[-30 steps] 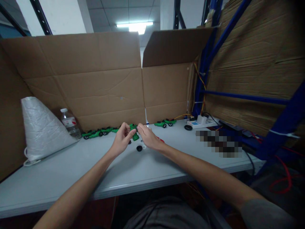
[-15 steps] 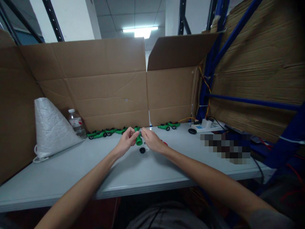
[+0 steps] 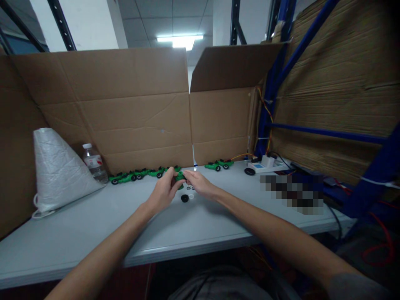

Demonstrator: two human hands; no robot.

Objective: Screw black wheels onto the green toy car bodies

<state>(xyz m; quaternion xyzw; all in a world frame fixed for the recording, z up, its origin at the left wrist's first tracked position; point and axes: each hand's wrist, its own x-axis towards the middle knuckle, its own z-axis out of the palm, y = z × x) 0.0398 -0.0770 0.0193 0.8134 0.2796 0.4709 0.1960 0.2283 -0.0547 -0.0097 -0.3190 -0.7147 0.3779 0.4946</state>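
Observation:
Over the middle of the white table, my left hand grips a green toy car part between thumb and fingers. My right hand meets it from the right, its fingers pressed together at the part's right end; whether they pinch a small piece there is hidden. Below the hands lie a black wheel and a small white piece. Small dark rings rest just left of my right hand's underside.
Green toy cars line the back left, and two more green cars stand right of centre. A white bag and a bottle are at left. A power strip and black disc lie at right.
The green part has turned and now shows less below my fingers. A red piece formerly visible beside my right hand is hidden. The whole view has shifted slightly.

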